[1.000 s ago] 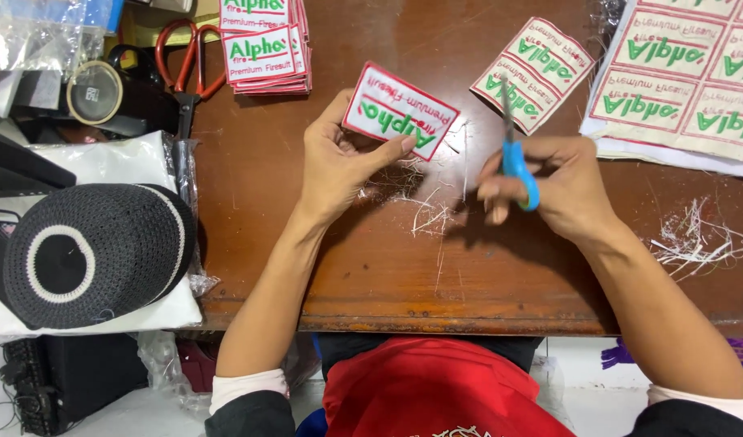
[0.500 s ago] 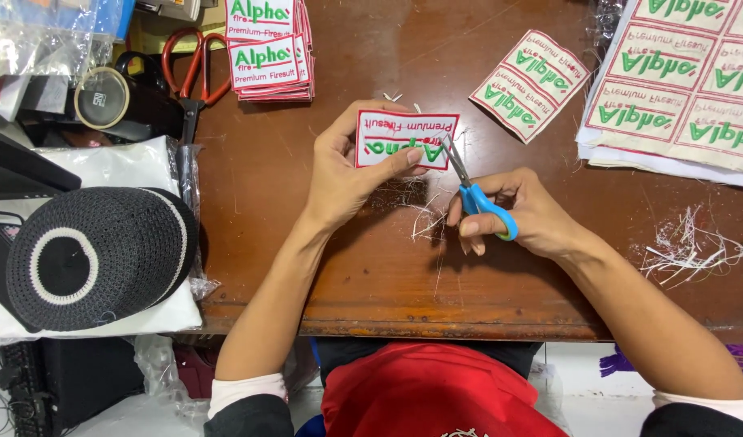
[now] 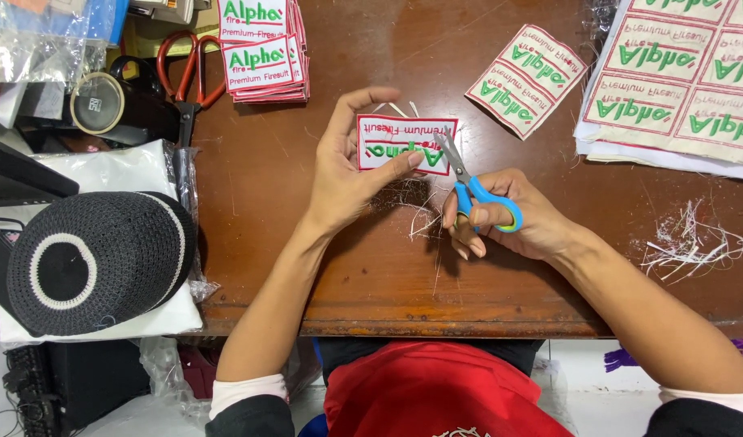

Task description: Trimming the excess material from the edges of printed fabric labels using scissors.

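Observation:
My left hand [image 3: 349, 174] pinches a white embroidered patch [image 3: 405, 142] with a red border and green lettering, held just above the brown wooden table [image 3: 323, 267]. My right hand [image 3: 509, 218] grips small blue-handled scissors [image 3: 469, 182]. Their blades point up and touch the patch's right edge. Loose white threads [image 3: 424, 212] lie on the table under the patch, between my two hands.
A stack of cut patches [image 3: 262, 48] and red-handled scissors [image 3: 189, 77] lie at the back left. A strip of two patches [image 3: 527, 77] and uncut patch sheets [image 3: 679, 89] are at the back right. Thread scraps [image 3: 687, 247] lie right. A black knitted cap [image 3: 92, 259] sits left.
My left hand has turned the patch and brought it level. My right hand has swung the scissors from off to the right up against the patch's right edge.

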